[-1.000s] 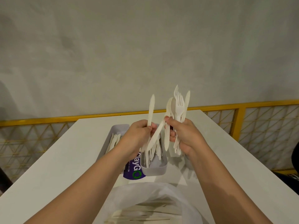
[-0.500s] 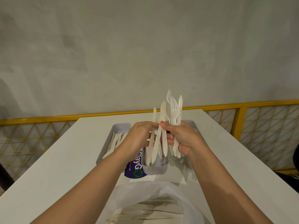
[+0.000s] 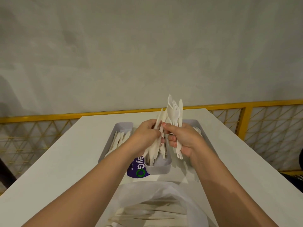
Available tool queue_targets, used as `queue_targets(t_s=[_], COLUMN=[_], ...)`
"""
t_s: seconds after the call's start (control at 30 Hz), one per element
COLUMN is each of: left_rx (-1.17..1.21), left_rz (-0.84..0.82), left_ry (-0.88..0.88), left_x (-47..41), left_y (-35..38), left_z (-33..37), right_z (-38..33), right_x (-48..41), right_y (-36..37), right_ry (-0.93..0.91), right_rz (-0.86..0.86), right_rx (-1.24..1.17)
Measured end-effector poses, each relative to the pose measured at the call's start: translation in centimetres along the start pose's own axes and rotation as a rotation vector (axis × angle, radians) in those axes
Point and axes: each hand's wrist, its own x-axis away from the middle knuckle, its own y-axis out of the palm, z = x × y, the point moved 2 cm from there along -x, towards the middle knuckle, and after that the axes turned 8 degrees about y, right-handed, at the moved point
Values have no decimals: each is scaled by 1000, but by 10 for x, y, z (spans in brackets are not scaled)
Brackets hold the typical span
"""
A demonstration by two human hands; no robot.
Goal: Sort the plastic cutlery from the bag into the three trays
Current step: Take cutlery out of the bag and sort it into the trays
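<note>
A mixed bundle of cutlery [image 3: 175, 112] is kept upright in the right hand [image 3: 184, 139] so pieces can be pinched out by the left hand [image 3: 145, 136], directly above the middle tray [image 3: 158, 167].

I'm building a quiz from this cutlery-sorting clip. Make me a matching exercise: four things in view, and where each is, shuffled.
Things:
1. bunch with forks
2. left tray
3. plastic bag
4. purple label

Places:
A. nearest the camera, between the forearms
B. held upright in the right hand
C. on the table left of the left hand, holding cutlery
D. beside the near end of the middle tray

Pairs: 1-B, 2-C, 3-A, 4-D
</note>
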Motion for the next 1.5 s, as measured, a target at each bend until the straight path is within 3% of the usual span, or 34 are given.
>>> queue_targets(t_s=[0.17, 0.27, 0.47, 0.67, 0.87, 0.93, 1.0, 1.07, 1.2, 1.3, 1.5], left_rx=[9, -296, -739, -921, -1029, -952, -647, -305, -31, 67, -1], left_rz=[186, 299, 190, 119, 107, 109, 103, 65, 63, 66, 45], left_ry=[-177, -241, -405, -409, -359, -208, -96, -29, 55, 86, 147], left_x=[-24, -40, -41, -43, -43, -41, -37, -31, -29, -30, -33], left_y=[-48, -85, -105, -95, -85, -72, -55, -34, -13, -7, 0], left_z=[-23, -48, -87, -99, -68, -45, -23, -2, 27, 39, 39], right_z=[-2, -2, 1, 2, 2, 1, 1, 0, -2, -3, -6], right_x=[-1, 0, -1, -1, 0, 1, 1, 2, 5, 6, 7], right_y=[-6, -6, -5, -7, -4, -4, -3, -2, 0, -1, -5], right_ry=[18, 26, 35, 59, 62, 61, 57, 46, 36, 32, -13], right_rz=[-4, -18, -26, -28, -39, -49, -49, -50, -84, -83, -42], right_rx=[32, 65, 101, 132, 180, 180, 167, 159, 199, 281, 356])
